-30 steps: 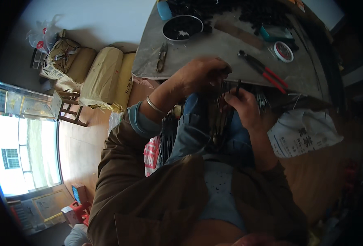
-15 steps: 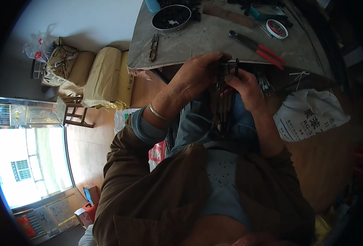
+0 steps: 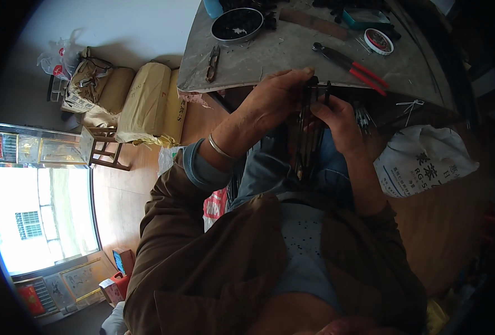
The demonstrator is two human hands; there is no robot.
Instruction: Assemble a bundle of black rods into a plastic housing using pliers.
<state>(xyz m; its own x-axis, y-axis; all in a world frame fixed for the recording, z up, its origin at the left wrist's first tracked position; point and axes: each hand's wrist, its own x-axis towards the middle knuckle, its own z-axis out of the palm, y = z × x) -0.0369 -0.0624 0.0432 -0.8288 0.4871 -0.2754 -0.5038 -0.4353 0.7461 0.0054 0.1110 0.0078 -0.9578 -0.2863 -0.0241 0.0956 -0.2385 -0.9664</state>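
Over my lap, at the near edge of the grey table point(image 3: 247, 67), I hold a bundle of thin dark rods point(image 3: 308, 139) with black tips. The rods hang down between my knees. My left hand point(image 3: 281, 92), with a bangle on its wrist, is closed around the top of the bundle, and its fingertips are partly hidden. My right hand point(image 3: 338, 120) pinches a rod from the side, thumb on top. One rod's black tip stands up between the two hands, slightly apart from the others. What the rods belong to is too dark to tell.
On the table lie red-handled pliers point(image 3: 351, 68), small snips point(image 3: 213, 63), a round pan of black pieces point(image 3: 236, 26), a brown strip point(image 3: 313, 23), a teal box point(image 3: 365, 19) and a small round container point(image 3: 378, 42). A white sack point(image 3: 423, 162) stands right, wrapped bundles point(image 3: 150, 103) left.
The view has shifted slightly. Both hands keep their hold on the rods, with the rod tip near my right hand standing a little farther right.
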